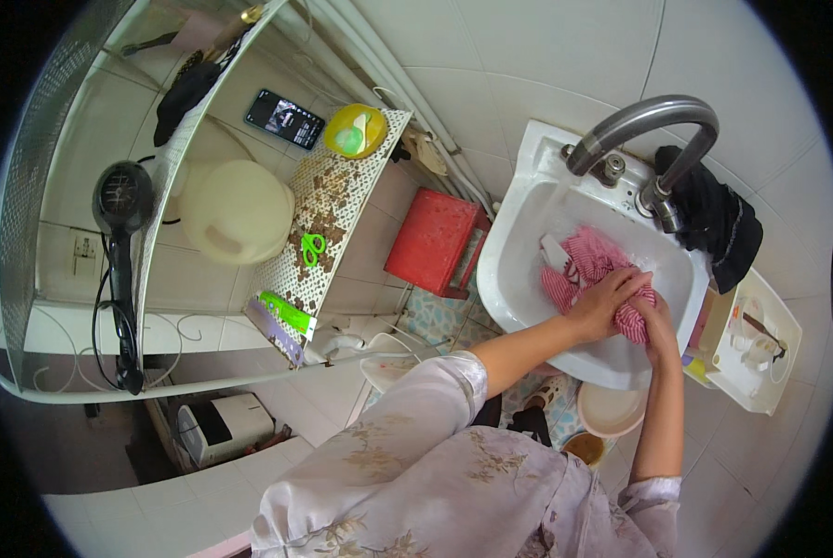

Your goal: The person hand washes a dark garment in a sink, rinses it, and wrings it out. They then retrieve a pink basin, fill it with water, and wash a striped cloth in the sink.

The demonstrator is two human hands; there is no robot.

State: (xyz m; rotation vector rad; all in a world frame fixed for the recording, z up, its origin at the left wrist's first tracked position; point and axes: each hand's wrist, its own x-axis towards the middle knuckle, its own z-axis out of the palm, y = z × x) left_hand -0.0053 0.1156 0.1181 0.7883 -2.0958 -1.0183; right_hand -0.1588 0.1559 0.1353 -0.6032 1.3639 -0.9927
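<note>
Both of my hands grip a wet red-and-white striped cloth (591, 254) inside a white ceramic washbasin (507, 279). My left hand (601, 307) lies over the bunched cloth, and my right hand (657, 324) closes around its right end, touching the left fingers. The rest of the cloth spreads in the basin, with a white part at its left side. A curved metal faucet (692, 115) arches over the basin's back, and water appears to run from its spout.
Black cloth (720, 223) hangs behind the faucet. A white plastic caddy (765, 349) sits right of the basin. Left are a red stool (434, 240) and a rusty perforated shelf (339, 181) with green-handled scissors (312, 249) and a yellow bowl (374, 129). A pale tub (611, 411) stands below.
</note>
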